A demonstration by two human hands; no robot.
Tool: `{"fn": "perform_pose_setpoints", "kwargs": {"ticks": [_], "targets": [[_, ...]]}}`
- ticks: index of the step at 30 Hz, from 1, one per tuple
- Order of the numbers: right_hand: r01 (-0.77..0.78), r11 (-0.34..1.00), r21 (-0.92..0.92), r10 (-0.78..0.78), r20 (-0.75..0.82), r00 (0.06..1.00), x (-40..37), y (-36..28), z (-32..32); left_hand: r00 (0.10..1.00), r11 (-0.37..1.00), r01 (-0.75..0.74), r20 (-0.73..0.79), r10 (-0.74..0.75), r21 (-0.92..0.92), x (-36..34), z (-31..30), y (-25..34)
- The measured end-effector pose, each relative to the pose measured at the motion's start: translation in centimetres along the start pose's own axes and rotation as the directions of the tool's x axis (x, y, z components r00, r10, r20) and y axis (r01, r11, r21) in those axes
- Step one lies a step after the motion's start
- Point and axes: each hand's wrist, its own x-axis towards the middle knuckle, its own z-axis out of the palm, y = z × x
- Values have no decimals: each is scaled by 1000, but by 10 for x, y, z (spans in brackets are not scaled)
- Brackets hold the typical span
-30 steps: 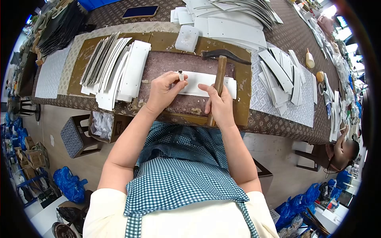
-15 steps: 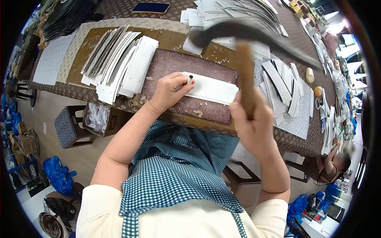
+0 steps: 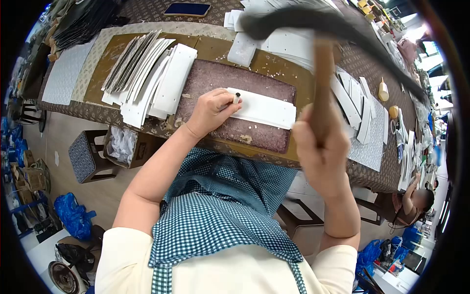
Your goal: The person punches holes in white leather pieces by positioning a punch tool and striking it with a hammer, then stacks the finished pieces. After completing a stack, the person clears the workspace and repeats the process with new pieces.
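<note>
Left hand (image 3: 209, 113), fingers pinched tight round a small metal punch (image 3: 235, 97), planted on the left end of a white strip (image 3: 267, 110) that lies flat on the mottled punching slab (image 3: 220, 81). Right hand (image 3: 320, 154) fisted round the wooden handle of a hammer (image 3: 323, 83), held high, head a blur. Stack of white strips (image 3: 152, 78) just left on the bench (image 3: 142, 12); no writing readable.

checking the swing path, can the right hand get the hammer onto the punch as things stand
Probably yes. The right hand holds the hammer up, the punch stands on the white strip with its top showing above the fingers of the left hand, and nothing lies between them.
</note>
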Motion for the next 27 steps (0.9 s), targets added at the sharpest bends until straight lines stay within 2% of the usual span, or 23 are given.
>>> {"fn": "perform_pose_setpoints", "kwargs": {"ticks": [1, 3, 4, 6, 7, 9, 10, 13, 16, 17, 20, 24, 27], "targets": [[-90, 980, -180, 127, 206, 970, -4, 24, 8, 1000, 1000, 9, 4, -9, -9, -1, 0, 0], [-319, 929, -188, 365, 316, 876, -13, 44, 10, 1000, 1000, 11, 14, -11, -4, -4, -1, 1], [-282, 943, -179, 322, 267, 908, -19, 52, 6, 1000, 1000, 9, 8, -9, 1, -1, -2, 2], [-341, 924, -174, 368, 158, 916, -31, 67, 10, 993, 995, 91, 78, -88, -28, -2, -4, 5], [-479, 877, 27, 472, 129, 872, -38, 79, 15, 991, 995, 94, 95, -90, -42, 1, -6, 4], [-544, 762, 352, 566, 46, 823, -44, 94, 30, 985, 993, 92, 151, -80, -71, 1, -10, 7], [-474, 778, 412, 542, -58, 839, -48, 106, 42, 985, 989, 107, 145, -92, -103, 0, -10, 7], [-428, 711, 557, 609, -186, 771, -52, 127, 73, 984, 977, 133, 138, -110, -165, -1, -9, 4], [-358, 703, 614, 625, -294, 723, -54, 127, 88, 951, 935, 300, 134, -278, -190, 2, -3, 1], [-363, 709, 605, 621, -292, 727, -55, 127, 88, 939, 898, 342, 82, -333, -278, 5, 1, 2], [-376, 727, 575, 609, -286, 740, -57, 128, 88, 892, 851, 433, 7, -452, -296, 15, 3, 5], [-370, 735, 568, 601, -293, 743, -58, 129, 88, 885, 811, 438, 26, -466, -388, 28, 19, 7], [-363, 719, 592, 615, -299, 730, -58, 129, 89, 912, 826, 398, 79, -402, -399, 40, 44, 31]]}}
